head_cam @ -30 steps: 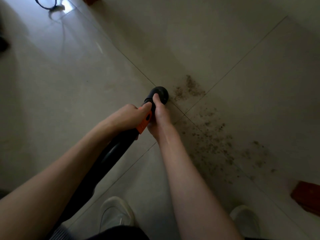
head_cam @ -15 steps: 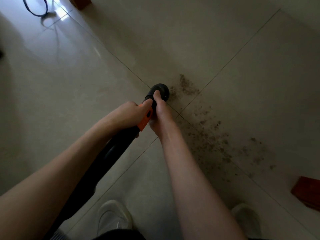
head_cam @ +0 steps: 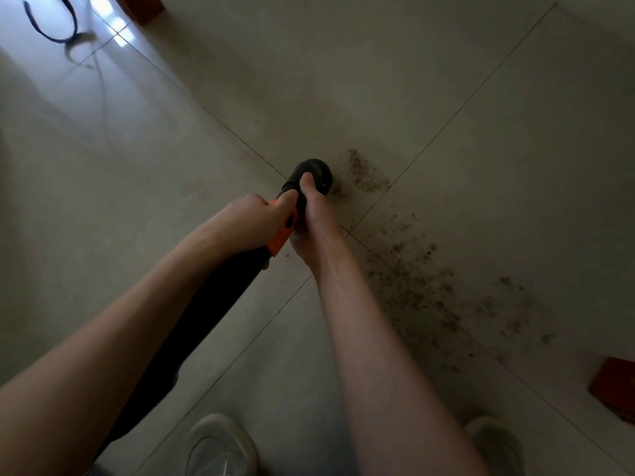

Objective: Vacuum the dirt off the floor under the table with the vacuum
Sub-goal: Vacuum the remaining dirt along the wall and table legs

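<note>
Both hands are on the vacuum. Left hand is wrapped around the black body at the orange band, fingers closed on it. Right hand is clamped just ahead of the left, thumb laid along the neck toward the nozzle. The black tube runs back between the forearms toward the near left.

The nozzle sits low at the crossing of the tile joints, its right edge touching the left fringe of the far dirt clump. Whether the mouth is flat on the floor I cannot tell.

The dirt spreads as a loose band from that clump toward the near right, thinning into scattered specks. Most of it is not yet taken, by my judgement.

To do this well: keep the mouth close to the tile, go slowly rightward through the clump, then follow the band toward the near right in overlapping passes. Too quick a pass may scatter the loose grains.

Surroundings: a reddish-brown block, probably a table leg, stands at the near right past the last specks, and another at the far left. The nozzle must work around the near one. A dark cord loops at the far left, well apart. Two pale shoes stand near, the right one close to the band's tail.
</note>
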`<state>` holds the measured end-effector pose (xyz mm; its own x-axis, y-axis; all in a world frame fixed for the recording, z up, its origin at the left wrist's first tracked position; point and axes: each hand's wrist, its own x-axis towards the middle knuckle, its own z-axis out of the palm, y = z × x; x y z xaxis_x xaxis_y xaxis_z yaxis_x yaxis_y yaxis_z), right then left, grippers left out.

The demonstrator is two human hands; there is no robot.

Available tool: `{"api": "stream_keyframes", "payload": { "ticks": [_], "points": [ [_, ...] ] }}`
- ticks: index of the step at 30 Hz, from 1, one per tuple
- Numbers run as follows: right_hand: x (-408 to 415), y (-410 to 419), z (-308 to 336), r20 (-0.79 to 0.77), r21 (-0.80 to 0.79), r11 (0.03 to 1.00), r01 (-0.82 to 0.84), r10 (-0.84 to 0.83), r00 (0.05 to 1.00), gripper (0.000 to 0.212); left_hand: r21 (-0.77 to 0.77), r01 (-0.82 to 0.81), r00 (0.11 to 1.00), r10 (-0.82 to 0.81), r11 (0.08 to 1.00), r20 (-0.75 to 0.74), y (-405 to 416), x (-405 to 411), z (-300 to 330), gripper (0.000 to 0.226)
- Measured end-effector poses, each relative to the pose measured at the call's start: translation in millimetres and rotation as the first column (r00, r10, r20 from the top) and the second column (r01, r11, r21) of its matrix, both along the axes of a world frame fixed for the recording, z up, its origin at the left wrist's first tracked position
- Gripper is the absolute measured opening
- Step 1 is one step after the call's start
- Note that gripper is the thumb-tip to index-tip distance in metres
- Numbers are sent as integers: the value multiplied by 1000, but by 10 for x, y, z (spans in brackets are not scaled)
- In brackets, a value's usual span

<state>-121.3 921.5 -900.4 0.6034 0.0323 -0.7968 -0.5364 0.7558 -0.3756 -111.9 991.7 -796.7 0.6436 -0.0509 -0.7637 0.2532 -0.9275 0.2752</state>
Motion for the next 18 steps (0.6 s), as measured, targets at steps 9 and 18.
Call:
{"api": "stream_keyframes", "payload": {
  "ticks": [9,18],
  "points": [
    [114,-88,-4,-12,-5,998,60,-60,998,60,-27,-5,1000,5,1000,-29,-81,130,-67,59],
    [285,-343,26,-31,-29,992,121,-122,992,59,-61,18,1000,-19,998,-16,-324,299,-105,62]
  ]
}}
